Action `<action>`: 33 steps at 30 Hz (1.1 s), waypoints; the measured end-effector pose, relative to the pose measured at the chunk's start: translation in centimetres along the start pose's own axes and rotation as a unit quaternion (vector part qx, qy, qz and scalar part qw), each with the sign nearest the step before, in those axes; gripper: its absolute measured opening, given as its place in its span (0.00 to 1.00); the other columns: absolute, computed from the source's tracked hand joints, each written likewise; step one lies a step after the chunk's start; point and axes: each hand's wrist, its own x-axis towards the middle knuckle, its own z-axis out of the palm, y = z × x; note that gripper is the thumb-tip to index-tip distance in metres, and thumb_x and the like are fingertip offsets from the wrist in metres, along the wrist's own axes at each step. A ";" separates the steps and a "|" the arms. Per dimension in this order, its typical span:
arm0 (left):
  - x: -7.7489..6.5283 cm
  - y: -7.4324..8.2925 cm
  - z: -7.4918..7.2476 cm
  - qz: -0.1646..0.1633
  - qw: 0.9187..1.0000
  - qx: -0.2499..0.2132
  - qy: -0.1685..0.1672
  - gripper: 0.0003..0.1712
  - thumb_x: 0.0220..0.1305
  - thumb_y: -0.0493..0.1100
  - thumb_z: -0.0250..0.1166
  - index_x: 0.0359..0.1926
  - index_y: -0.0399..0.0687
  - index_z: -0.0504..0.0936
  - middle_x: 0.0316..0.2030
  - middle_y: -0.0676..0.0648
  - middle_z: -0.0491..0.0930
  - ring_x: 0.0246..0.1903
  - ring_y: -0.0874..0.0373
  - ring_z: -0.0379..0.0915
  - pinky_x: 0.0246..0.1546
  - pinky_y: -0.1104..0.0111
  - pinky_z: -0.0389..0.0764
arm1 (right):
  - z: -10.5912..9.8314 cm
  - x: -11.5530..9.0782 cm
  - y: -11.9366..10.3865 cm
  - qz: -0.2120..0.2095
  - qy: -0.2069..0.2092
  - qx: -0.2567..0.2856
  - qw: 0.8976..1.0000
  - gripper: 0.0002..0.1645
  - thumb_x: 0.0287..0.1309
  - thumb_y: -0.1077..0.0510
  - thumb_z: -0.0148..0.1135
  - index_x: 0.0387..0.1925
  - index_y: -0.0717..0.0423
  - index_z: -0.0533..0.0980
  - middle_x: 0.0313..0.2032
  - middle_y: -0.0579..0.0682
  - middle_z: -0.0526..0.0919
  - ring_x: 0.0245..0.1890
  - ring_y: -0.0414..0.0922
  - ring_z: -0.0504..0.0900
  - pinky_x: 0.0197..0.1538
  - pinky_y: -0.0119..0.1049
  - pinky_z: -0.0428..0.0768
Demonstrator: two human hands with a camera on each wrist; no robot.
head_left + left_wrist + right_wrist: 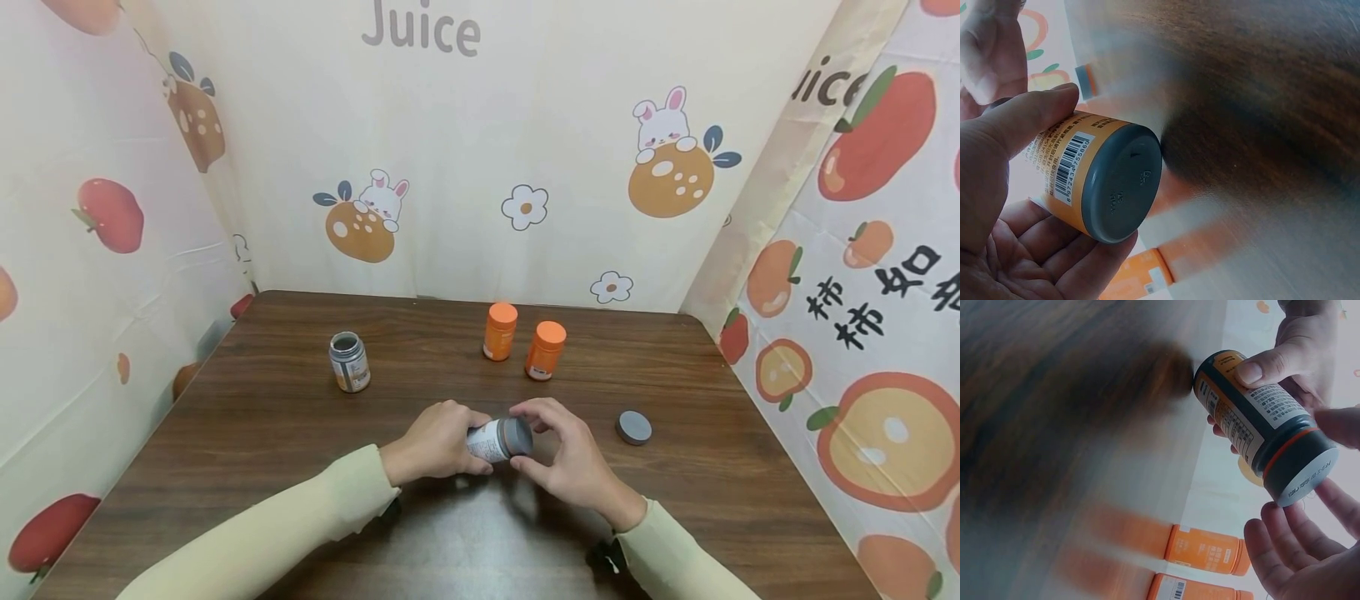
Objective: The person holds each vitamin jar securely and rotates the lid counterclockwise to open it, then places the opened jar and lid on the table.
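Note:
In the head view my left hand [442,442] grips a dark grey bottle [489,442] with a white and orange label, tilted onto its side above the table. Its grey lid [1302,470] is on and points toward my right hand [564,454]. Around that lid the right hand's fingers are spread and loosely curved; whether they touch it I cannot tell. The left wrist view shows the bottle's grey base [1124,184], with the left thumb and fingers wrapped round its label.
A second grey bottle [350,363], lidless, stands upright at the back left. Two orange bottles [500,332] with orange lids stand at the back middle. One loose grey lid [634,427] lies on the brown table [712,500] to the right. Printed curtains [465,150] enclose the table's back and sides.

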 end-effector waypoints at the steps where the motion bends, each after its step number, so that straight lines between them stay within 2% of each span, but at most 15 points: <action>1: 0.0 0.0 0.0 -0.001 1.000 -0.001 0.000 0.23 0.46 0.54 0.84 0.44 0.56 0.89 0.28 0.61 0.82 0.27 0.67 0.75 0.29 0.71 0.76 | 0.0 0.0 0.0 0.004 0.003 0.000 1.000 0.36 0.47 0.61 0.82 0.58 0.52 0.77 0.53 0.46 0.82 0.46 0.42 0.81 0.46 0.49 0.83; 5: 0.0 0.0 0.0 -0.002 1.000 -0.004 0.000 0.23 0.46 0.54 0.84 0.44 0.55 0.89 0.28 0.60 0.82 0.27 0.67 0.75 0.29 0.71 0.76 | 0.2 -0.1 -0.2 0.038 0.023 0.004 0.999 0.30 0.55 0.54 0.79 0.58 0.48 0.77 0.49 0.45 0.83 0.46 0.43 0.82 0.44 0.48 0.84; 9: 0.0 0.0 0.0 -0.004 1.000 -0.006 0.001 0.23 0.46 0.53 0.84 0.43 0.55 0.89 0.28 0.60 0.82 0.27 0.67 0.75 0.29 0.71 0.76 | 0.2 0.0 -0.4 0.091 0.037 0.006 0.995 0.23 0.59 0.50 0.75 0.54 0.47 0.79 0.43 0.43 0.83 0.39 0.43 0.83 0.38 0.45 0.84; 15: -0.1 0.0 0.1 -0.001 1.000 -0.001 0.002 0.23 0.46 0.53 0.84 0.44 0.54 0.89 0.28 0.60 0.82 0.27 0.67 0.75 0.29 0.71 0.76 | 0.4 0.1 -0.6 0.149 0.034 -0.002 0.988 0.21 0.60 0.47 0.74 0.50 0.51 0.80 0.31 0.43 0.80 0.28 0.40 0.78 0.31 0.34 0.79; 19: -0.1 -0.1 0.1 -0.001 1.000 -0.003 0.001 0.24 0.46 0.53 0.84 0.45 0.54 0.89 0.29 0.59 0.83 0.27 0.67 0.75 0.29 0.71 0.76 | 0.5 0.2 -0.7 0.174 0.028 -0.004 0.984 0.21 0.58 0.45 0.76 0.47 0.52 0.81 0.29 0.43 0.78 0.27 0.40 0.77 0.29 0.32 0.77; 26: -0.2 0.0 0.1 0.003 1.000 -0.008 0.005 0.23 0.46 0.53 0.84 0.44 0.55 0.89 0.29 0.60 0.83 0.27 0.67 0.75 0.29 0.71 0.76 | 0.5 0.1 -0.8 0.176 0.019 -0.005 0.984 0.20 0.56 0.47 0.78 0.46 0.51 0.82 0.30 0.43 0.81 0.28 0.41 0.78 0.31 0.33 0.79; 33: -0.2 0.0 0.0 0.005 1.000 -0.006 0.004 0.22 0.47 0.53 0.84 0.43 0.55 0.89 0.28 0.60 0.82 0.27 0.67 0.75 0.28 0.71 0.76 | 0.2 0.1 -0.5 0.122 0.011 -0.003 0.993 0.23 0.53 0.54 0.80 0.50 0.49 0.82 0.37 0.42 0.83 0.33 0.44 0.81 0.35 0.37 0.81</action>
